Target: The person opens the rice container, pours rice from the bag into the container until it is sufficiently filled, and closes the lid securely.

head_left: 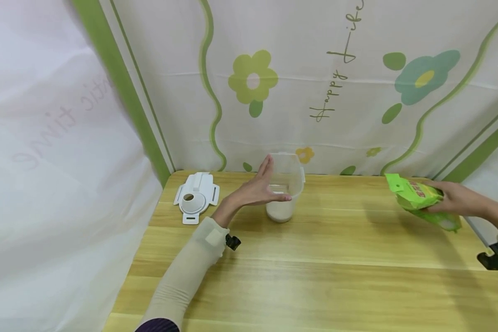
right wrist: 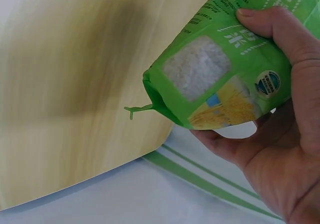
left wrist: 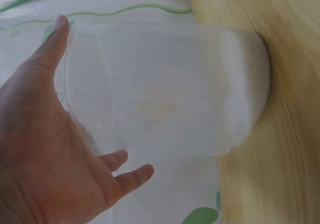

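Presently, the fingers of my left hand [head_left: 255,188] lie extended and spread at the left side of the rim of a tall, translucent plastic container [head_left: 288,182]; they are not curled round it. Whether each fingertip presses the wall, I cannot tell. My right hand [head_left: 454,199] grasps a soft, bright-green printed plastic bag [head_left: 417,196], thumb across its face, fingers underneath.

Reasons, as I judge them: the wide spread suits a broad rim, more a steadying touch than a grip. The bag is limp, so I likely clasp it round the body, where it sags less.

Further out: the container stands upright on the yellow-brown wood-grain table [head_left: 315,267], near the far edge. The bag is held above the table's right side, well apart from the container. Left of my wrist, a white plastic lid with side tabs and a round raised spout [head_left: 199,191] lies flat, probably put aside to leave the container's mouth free. Beyond hangs a white flower-printed cloth [head_left: 299,83].

Between views: only the head view has the lid. The right wrist view adds a clear window [right wrist: 197,68] showing white grains. The left wrist view gives the container's pale bottom layer side-on; grain perhaps, too blurred to be sure.
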Available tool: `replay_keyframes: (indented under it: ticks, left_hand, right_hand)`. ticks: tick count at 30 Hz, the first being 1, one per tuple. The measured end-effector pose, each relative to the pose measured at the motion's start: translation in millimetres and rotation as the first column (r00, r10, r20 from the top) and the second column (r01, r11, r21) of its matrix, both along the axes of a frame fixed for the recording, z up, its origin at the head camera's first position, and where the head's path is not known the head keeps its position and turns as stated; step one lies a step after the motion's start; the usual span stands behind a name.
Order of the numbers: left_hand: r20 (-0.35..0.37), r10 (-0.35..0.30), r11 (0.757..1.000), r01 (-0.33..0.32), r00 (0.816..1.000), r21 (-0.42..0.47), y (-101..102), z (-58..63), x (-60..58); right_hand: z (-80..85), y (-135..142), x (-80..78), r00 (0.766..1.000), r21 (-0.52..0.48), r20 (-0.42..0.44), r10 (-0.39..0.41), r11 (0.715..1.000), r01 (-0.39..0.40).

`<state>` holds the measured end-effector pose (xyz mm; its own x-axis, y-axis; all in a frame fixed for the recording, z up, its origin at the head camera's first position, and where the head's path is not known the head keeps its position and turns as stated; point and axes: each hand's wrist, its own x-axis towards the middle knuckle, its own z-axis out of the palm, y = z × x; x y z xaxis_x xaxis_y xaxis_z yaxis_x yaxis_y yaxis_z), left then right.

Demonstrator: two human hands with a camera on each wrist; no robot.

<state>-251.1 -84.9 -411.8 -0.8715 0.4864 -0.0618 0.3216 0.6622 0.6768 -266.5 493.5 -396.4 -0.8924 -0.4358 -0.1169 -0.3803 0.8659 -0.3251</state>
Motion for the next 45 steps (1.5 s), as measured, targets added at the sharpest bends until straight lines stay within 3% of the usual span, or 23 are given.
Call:
replay_keyframes:
  ticks: [17,36,45]
  left_hand:
    - [0.0,0.007,1.0,-0.007,1.0,-0.002,-1.0,-2.1,-1.3]
    - [-0.01,0.006,1.0,-0.006,1.0,0.006,0.3,-4.9,-1.4]
    - [-0.009,0.008,1.0,-0.008,1.0,0.015,0.6,-4.6,-2.3]
  right_hand:
    - [20.2,-26.6,-15.4,0.991,-0.066,-0.109,0.079,0.994,-0.087]
    - [42.3,-59.1,-29.7,0.987,-0.049,-0.088,0.133,0.989,-0.138]
    - [54.5,-76.8,-38.6,0.973,-0.049,-0.102,0.205,0.976,-0.211]
